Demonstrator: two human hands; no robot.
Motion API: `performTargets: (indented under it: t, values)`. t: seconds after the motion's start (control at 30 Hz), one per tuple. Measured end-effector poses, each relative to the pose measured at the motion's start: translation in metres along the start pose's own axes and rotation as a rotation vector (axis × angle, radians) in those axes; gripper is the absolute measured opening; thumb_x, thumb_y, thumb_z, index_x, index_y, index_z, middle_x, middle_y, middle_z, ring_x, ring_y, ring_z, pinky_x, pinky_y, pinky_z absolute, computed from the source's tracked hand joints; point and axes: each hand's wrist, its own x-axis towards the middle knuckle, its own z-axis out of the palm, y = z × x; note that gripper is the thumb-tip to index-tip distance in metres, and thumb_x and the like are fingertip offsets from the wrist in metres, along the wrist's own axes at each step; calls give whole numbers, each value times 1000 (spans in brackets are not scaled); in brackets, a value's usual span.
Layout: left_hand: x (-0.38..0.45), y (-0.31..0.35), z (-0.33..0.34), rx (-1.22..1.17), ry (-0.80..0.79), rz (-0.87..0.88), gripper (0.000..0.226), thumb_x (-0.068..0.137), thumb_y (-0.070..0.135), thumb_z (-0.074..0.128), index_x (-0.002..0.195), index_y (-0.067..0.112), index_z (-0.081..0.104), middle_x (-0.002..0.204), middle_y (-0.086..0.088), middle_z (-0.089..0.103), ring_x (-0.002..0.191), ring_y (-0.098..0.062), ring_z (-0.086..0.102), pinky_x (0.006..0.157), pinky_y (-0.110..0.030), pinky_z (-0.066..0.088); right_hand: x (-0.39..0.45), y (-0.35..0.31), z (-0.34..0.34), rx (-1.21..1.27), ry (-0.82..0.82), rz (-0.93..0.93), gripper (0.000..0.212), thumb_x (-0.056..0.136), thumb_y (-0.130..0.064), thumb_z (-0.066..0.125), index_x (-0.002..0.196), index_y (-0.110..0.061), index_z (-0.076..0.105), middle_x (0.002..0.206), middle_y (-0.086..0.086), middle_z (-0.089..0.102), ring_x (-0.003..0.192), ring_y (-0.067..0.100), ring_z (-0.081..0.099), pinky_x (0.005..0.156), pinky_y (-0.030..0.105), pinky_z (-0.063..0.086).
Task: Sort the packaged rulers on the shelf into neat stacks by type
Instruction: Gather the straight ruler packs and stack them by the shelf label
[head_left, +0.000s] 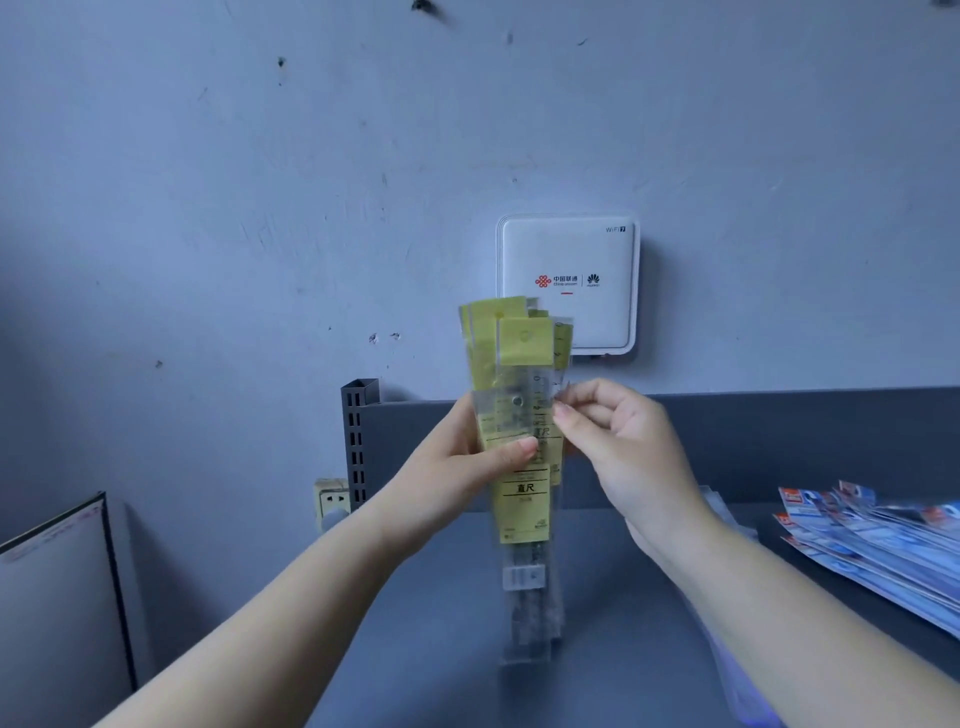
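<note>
A bundle of clear-packaged rulers with yellow header cards (522, 467) stands upright above the grey shelf (467, 623), its lower ends down near the shelf surface. My left hand (467, 462) grips the bundle at mid-height, thumb across the front. My right hand (618, 447) pinches the right edge of the front packets with fingertips. The yellow tops fan out unevenly. A spread of blue-and-red packaged rulers (872, 545) lies on the shelf at the right.
A white wifi router (569, 260) hangs on the wall behind the bundle. A slotted grey shelf upright (356, 441) stands at the left end, with a wall socket (332, 499) beside it. A dark-framed board (57, 597) sits at the lower left.
</note>
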Motion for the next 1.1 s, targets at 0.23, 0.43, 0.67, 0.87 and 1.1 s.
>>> performTargets:
  t: [0.23, 0.43, 0.67, 0.87, 1.1]
  values:
    - [1, -12, 5, -107, 25, -5, 39, 89, 20, 58, 127, 23, 47, 119, 3, 66, 110, -13, 62, 85, -27, 51, -3, 15, 2, 37, 111, 58, 15, 92, -12, 53, 78, -18, 54, 74, 16, 64, 70, 25, 52, 75, 48, 48]
    - [4, -23, 13, -173, 126, 9, 32, 91, 18, 49, 123, 22, 52, 119, 3, 66, 112, -16, 60, 93, -33, 46, -2, 23, -10, 183, 270, 126, 14, 94, -5, 47, 88, -17, 53, 78, 2, 69, 81, 29, 66, 80, 47, 51]
    - [10, -30, 15, -166, 214, -10, 27, 94, 19, 53, 120, 26, 56, 118, 4, 66, 115, -16, 59, 103, -45, 41, 2, 7, -24, 473, 444, 39, 25, 92, 1, 43, 80, -19, 50, 72, -1, 59, 62, 12, 58, 56, 24, 45]
    - [13, -34, 23, -192, 227, 31, 28, 98, 19, 43, 124, 19, 52, 120, -3, 65, 113, -16, 60, 97, -35, 48, -8, 29, 24, 43, 124, 12, 24, 96, -6, 42, 91, -29, 45, 100, -3, 58, 91, 13, 57, 80, 25, 45]
    - [11, -34, 34, -94, 226, 160, 40, 97, 24, 30, 137, 29, 30, 112, 30, 58, 103, 21, 52, 80, 1, 39, -16, 33, 39, 111, -32, -15, 53, 98, -10, 39, 138, -39, 20, 120, -37, 46, 110, -20, 45, 87, 0, 37]
